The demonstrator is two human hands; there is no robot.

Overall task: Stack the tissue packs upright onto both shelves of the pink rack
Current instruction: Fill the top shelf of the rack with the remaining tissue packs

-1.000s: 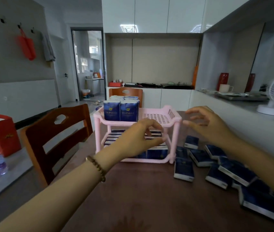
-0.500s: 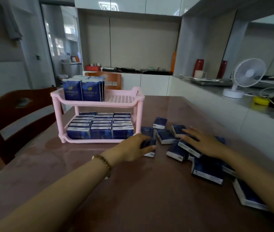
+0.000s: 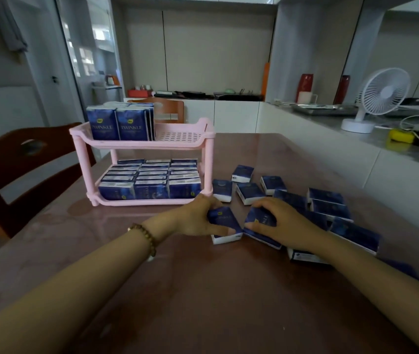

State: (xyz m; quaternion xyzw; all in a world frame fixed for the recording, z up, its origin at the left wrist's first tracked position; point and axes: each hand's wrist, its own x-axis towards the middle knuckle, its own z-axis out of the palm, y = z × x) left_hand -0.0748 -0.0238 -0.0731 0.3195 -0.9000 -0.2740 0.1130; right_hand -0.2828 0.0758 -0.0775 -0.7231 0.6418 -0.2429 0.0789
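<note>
Tissue pack point(image 3: 225, 221) gripped in left hand point(image 3: 193, 222), second pack point(image 3: 259, 219) in right hand point(image 3: 283, 224); third pack point(image 3: 305, 257) half-hidden beneath forearm point(image 3: 356, 272)

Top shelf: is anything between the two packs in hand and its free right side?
Nothing visible. The left hand grips the left pack, the right hand the right pack, on the table. The right half of the top shelf is bare; upright packs fill only its left. Lift over its raised rim.

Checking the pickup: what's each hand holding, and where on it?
Left hand grips one tissue pack, thumb on its near edge, fingers on the far edge. Right hand grips a second pack from its right side.
</note>
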